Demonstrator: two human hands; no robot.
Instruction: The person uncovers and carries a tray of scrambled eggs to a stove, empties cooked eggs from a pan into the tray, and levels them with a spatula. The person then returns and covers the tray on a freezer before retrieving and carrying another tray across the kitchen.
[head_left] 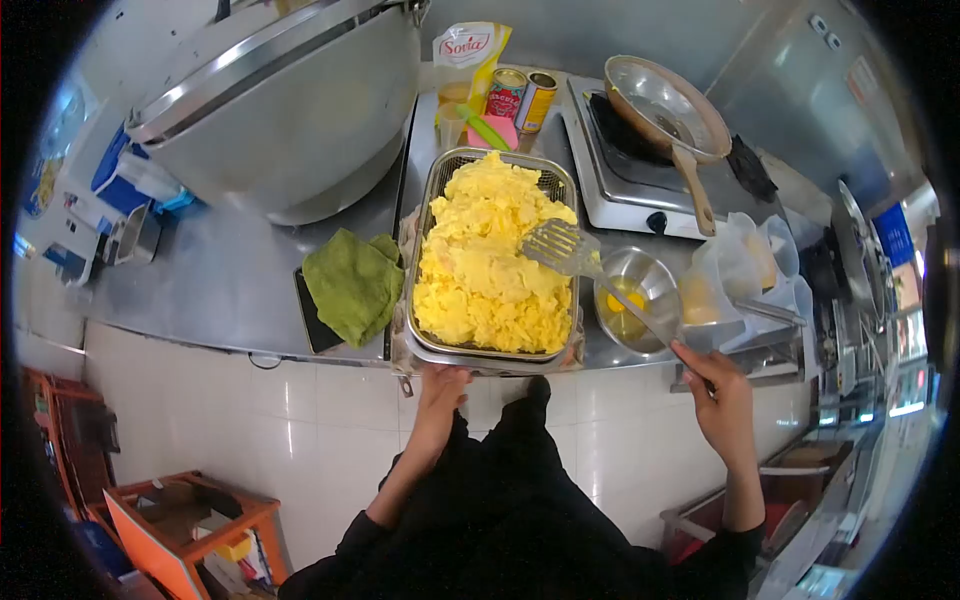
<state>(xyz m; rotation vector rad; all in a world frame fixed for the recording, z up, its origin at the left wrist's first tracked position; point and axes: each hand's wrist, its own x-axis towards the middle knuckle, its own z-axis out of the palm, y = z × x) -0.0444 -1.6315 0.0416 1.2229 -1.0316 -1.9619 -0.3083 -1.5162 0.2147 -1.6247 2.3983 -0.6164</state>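
Note:
My right hand [722, 398] is closed round the handle of a slotted turner [566, 246]. The turner's blade lies on the right side of a heap of scrambled eggs [490, 265]. The eggs fill a wire-mesh basket [437, 180], which stands in a metal tray [455, 357] on the counter. At the tray's front edge, my left hand [438, 398] has its fingers curled against the rim, partly hidden there. Beneath the turner's handle, a steel bowl [625, 262] holds a raw egg [627, 300] with a whole yolk.
A large pot [290, 120] stands at the left, near a green cloth [352, 285]. Behind the basket are an oil pouch [470, 60], two cans [522, 98] and a green-handled tool [487, 130]. A frying pan [668, 105] rests on a stove [620, 190]. White containers [735, 265] stand right.

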